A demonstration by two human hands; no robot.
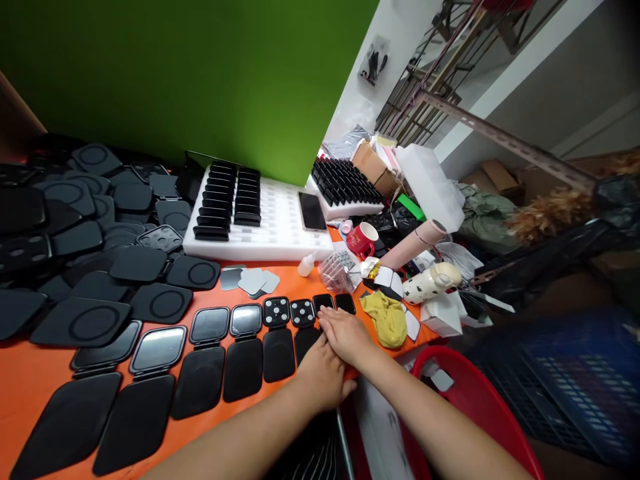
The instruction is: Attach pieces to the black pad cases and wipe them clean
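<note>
On the orange table cover, my right hand (345, 335) lies flat with its fingers stretched toward a small black lidded pad (323, 302) near the right end of a row. My left hand (321, 375) rests just below it, partly beneath the right hand, its thumb apart; its other fingers are partly hidden. The two hands touch and cover the lower part of the pads there. Left of them lie unfolded black folding pads, one with grey dots on its upper panel (303, 312). Another unfolded pad (245, 320) has a shiny upper panel.
A heap of dark charging pads (167, 301) fills the left side. Behind, a white foam tray (260, 248) holds black pieces and a phone (313, 212). To the right are a red mug (361, 237), a yellow cloth (385, 320), a bottle (430, 283) and a red basin (500, 400).
</note>
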